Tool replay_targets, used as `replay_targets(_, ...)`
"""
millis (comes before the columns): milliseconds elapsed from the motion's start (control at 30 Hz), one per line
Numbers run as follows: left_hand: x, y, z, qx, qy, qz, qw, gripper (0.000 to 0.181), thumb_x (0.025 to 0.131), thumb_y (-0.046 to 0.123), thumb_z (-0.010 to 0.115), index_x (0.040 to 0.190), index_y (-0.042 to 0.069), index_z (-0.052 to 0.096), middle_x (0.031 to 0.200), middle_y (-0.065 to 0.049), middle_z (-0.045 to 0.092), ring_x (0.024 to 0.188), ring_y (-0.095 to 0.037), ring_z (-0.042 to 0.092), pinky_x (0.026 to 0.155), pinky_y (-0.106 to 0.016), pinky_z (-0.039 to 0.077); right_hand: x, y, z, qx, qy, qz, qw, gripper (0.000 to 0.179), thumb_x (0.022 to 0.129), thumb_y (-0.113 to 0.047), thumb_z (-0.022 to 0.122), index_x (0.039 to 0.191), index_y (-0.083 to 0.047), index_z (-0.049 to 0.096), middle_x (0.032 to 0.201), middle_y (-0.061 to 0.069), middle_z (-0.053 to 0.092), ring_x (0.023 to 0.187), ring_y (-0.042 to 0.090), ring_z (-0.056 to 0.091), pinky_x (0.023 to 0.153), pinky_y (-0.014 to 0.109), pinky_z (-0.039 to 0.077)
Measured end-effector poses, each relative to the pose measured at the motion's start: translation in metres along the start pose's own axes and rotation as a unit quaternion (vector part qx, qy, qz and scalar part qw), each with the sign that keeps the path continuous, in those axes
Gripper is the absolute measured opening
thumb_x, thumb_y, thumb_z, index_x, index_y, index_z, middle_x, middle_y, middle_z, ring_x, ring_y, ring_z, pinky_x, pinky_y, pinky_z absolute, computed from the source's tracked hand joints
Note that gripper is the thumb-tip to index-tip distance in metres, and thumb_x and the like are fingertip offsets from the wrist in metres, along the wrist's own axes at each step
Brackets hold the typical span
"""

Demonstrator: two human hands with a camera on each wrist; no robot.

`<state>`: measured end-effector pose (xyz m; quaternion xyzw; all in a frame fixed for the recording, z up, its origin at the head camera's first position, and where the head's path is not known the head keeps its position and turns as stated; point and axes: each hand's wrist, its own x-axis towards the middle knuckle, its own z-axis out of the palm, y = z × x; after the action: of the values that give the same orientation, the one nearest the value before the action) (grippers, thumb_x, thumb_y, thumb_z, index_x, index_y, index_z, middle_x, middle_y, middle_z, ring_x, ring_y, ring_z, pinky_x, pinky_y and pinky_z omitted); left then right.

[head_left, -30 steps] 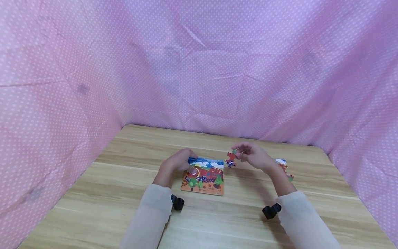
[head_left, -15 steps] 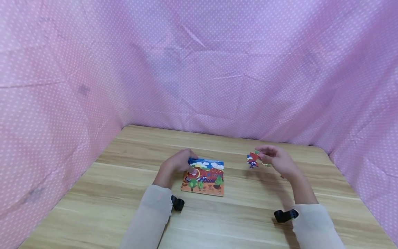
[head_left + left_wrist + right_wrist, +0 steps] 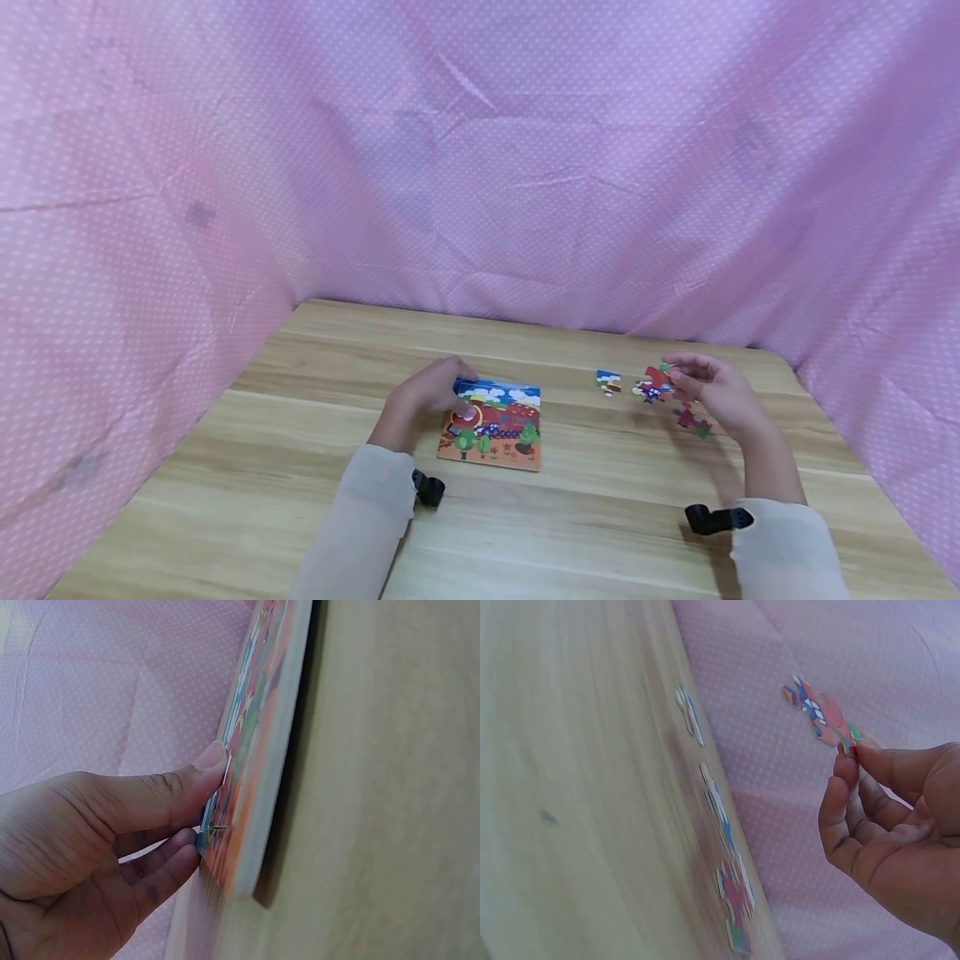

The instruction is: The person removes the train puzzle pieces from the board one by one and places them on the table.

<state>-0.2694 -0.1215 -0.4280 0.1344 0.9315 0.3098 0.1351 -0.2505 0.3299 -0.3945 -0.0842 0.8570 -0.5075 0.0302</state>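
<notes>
A square jigsaw puzzle (image 3: pixel 517 454) with a red train, trees and clouds lies on the table. At its left side my left hand (image 3: pixel 429 388) grips it, thumb on the picture and fingers at the edge, as the left wrist view shows of the puzzle (image 3: pixel 251 765). My right hand (image 3: pixel 716 393) is raised over the table's right part. Its thumb and fingertips pinch a red and blue puzzle piece (image 3: pixel 816 712) by one end. Below and around that hand lie loose pieces: a blue and white one (image 3: pixel 608 382) and a red and green one (image 3: pixel 693 422), partly overlapped by others.
The wooden table (image 3: pixel 315 483) runs back to a pink dotted cloth (image 3: pixel 480 192) that hangs behind and on both sides. Black wrist cameras (image 3: pixel 429 489) sit at both sleeve cuffs. Several loose pieces (image 3: pixel 720 810) line up towards the table's far edge in the right wrist view.
My right hand has moved rightward with the pinched puzzle piece, away from the jigsaw puzzle. The blue and white loose piece has come into plain view. My left hand and the puzzle stay put.
</notes>
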Motion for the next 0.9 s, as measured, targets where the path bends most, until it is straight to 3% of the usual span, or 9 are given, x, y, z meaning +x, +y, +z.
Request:
replay_targets(200, 0.000, 0.000, 0.000, 0.002, -0.003, -0.007, 1.0000, 0.049, 0.090, 0.015, 0.080, 0.137, 0.014, 0.067, 0.141, -0.006, 0.057, 0.134, -0.030, 0.049, 0.115, -0.050, 0.040, -0.005, 0.010, -0.009, -0.003, 0.006, -0.002, 1.0000, 0.039, 0.105, -0.014, 0.059, 0.140, 0.004, 0.053, 0.112, 0.009, 0.063, 0.097, 0.012, 0.067, 0.087, 0.029, 0.059)
replay_targets(400, 0.002, 0.000, 0.001, 0.003, -0.005, -0.004, 1.0000, 0.050, 0.090, 0.014, 0.081, 0.137, 0.014, 0.066, 0.141, -0.006, 0.057, 0.134, -0.030, 0.049, 0.115, -0.050, 0.040, -0.005, 0.018, -0.009, -0.023, -0.018, 0.024, 0.9993, 0.043, 0.105, -0.013, 0.059, 0.143, 0.006, 0.051, 0.122, 0.020, 0.063, 0.100, 0.012, 0.067, 0.087, 0.030, 0.059)
replay_targets(700, 0.003, -0.001, 0.001, -0.006, -0.001, -0.001, 1.0000, 0.050, 0.089, 0.013, 0.081, 0.137, 0.013, 0.066, 0.141, -0.006, 0.057, 0.135, -0.030, 0.049, 0.116, -0.050, 0.039, -0.003, 0.028, -0.007, -0.052, -0.054, 0.028, 0.9968, 0.033, 0.102, -0.003, 0.060, 0.132, 0.010, 0.058, 0.111, 0.019, 0.069, 0.092, 0.014, 0.065, 0.074, 0.030, 0.058)
replay_targets(900, 0.002, -0.001, 0.001, -0.008, -0.001, -0.001, 1.0000, 0.051, 0.088, 0.013, 0.081, 0.137, 0.013, 0.066, 0.140, -0.006, 0.057, 0.134, -0.031, 0.049, 0.116, -0.050, 0.039, -0.001, 0.030, -0.006, -0.078, -0.073, 0.026, 0.9939, 0.029, 0.099, 0.005, 0.057, 0.127, 0.011, 0.061, 0.110, 0.019, 0.067, 0.091, 0.017, 0.062, 0.072, 0.029, 0.057)
